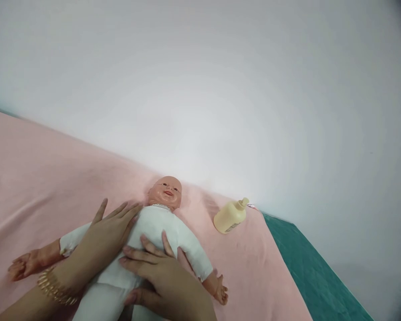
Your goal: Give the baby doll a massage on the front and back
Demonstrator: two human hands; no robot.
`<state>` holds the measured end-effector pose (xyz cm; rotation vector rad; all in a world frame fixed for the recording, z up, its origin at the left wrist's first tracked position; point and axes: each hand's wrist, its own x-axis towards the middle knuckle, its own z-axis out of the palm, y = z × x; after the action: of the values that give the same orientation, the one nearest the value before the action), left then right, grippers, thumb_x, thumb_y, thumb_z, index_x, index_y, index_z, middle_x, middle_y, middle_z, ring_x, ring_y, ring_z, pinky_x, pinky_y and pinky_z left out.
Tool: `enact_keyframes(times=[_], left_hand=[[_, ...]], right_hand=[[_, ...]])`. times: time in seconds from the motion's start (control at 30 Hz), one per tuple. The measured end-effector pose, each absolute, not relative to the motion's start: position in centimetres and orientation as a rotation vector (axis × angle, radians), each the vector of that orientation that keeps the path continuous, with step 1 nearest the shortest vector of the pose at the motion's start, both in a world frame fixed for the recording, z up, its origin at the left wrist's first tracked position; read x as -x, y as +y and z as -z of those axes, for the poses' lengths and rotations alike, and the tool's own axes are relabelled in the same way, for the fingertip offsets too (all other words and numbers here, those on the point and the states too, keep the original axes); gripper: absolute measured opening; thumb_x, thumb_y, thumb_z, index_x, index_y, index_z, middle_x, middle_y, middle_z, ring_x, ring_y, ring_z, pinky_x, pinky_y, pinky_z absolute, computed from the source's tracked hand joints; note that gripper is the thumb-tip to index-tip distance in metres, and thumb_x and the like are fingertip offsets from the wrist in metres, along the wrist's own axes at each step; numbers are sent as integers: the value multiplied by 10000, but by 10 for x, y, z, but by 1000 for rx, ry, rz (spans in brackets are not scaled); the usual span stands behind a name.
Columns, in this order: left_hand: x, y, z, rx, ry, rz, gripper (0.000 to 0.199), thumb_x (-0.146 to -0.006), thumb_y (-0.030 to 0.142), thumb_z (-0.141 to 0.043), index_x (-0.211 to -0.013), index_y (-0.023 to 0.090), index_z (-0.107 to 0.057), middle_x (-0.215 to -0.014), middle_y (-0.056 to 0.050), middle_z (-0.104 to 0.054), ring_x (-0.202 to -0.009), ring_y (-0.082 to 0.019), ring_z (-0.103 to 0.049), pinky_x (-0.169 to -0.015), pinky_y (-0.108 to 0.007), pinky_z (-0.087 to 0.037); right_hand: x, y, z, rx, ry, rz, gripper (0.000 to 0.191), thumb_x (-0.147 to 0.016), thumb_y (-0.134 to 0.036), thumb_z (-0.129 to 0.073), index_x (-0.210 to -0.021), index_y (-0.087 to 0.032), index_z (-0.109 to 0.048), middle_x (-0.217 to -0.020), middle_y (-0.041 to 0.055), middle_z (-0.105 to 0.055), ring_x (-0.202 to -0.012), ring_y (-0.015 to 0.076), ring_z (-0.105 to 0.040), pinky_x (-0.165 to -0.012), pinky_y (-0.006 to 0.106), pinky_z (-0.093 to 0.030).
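A baby doll [153,225] with a white cloth body lies on its back, its arms spread wide. My left hand [110,232] rests flat along the doll's shoulder and side, fingers stretched toward its neck. Across the doll's belly lies my right hand [163,276], its fingers spread and holding nothing. A gold bracelet [55,287] circles my left wrist. Part of the doll's upper arm and its lower body are hidden behind my hands and forearms.
A pale yellow pump bottle [230,217] stands to the right of the doll's head. Beneath everything is a pink cloth [47,174], over a green surface [314,267] that shows at the right. A white wall [200,89] rises directly behind.
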<state>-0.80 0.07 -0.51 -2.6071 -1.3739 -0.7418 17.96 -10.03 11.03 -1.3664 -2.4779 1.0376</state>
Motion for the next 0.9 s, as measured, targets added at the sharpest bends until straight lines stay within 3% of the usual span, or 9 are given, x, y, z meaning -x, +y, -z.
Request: enact_keyframes(times=[0.1, 0.2, 0.37, 0.57, 0.8, 0.9], left_hand=[[9, 0, 4, 2611, -1368, 700, 547, -861, 118, -313, -1300, 203, -629, -1384, -120, -592, -1295, -342, -532, -1170, -671, -28], [7, -2, -2, 2633, -1406, 726, 535, -886, 133, -292, -1297, 203, -628, -1369, -114, -605, -1274, -346, -552, -1159, -690, -74], [3, -3, -10, 2619, -1485, 839, 501, -964, 223, -252, -1309, 192, -613, -1315, -130, -643, -1246, -335, -580, -1160, -681, -109], [2, -3, -10, 2642, -1501, 837, 502, -977, 252, -239, -1309, 219, -615, -1332, -106, -632, -1264, -322, -569, -1166, -667, -116], [5, 0, -7, 2699, -1451, 793, 481, -979, 264, -273, -1308, 190, -616, -1329, -121, -638, -1255, -290, -582, -1169, -623, -183], [6, 0, -15, 2783, -1443, 768, 488, -967, 239, -299, -1365, 162, -570, -1388, -120, -588, -1311, -282, -532, -1142, -577, -303]], right_hand=[[-185, -94, -106, 1362, -2442, -1016, 600, -981, -620, -408, -1524, -386, -305, -1587, -141, -235, -1509, 211, -144, -1246, 395, 63], [-190, -87, -95, 1471, -2425, -923, 670, -990, -606, -395, -1558, -293, -228, -1631, -56, -106, -1520, 219, -44, -1229, 476, 80], [-202, -78, -83, 1688, -2320, -868, 718, -1007, -578, -351, -1579, -239, -79, -1636, -1, 27, -1516, 217, 67, -1213, 542, 53], [-217, -78, -87, 1837, -2232, -921, 808, -981, -627, -368, -1577, -196, -31, -1636, 23, 26, -1517, 213, 55, -1217, 517, 54], [-239, -77, -97, 1915, -2175, -1113, 1058, -831, -698, -594, -1566, -176, -41, -1634, 43, 17, -1506, 213, 108, -1205, 498, 116], [-241, -77, -97, 1951, -2157, -1130, 1148, -765, -702, -671, -1564, -176, -37, -1635, 54, 4, -1504, 220, 115, -1206, 496, 110]])
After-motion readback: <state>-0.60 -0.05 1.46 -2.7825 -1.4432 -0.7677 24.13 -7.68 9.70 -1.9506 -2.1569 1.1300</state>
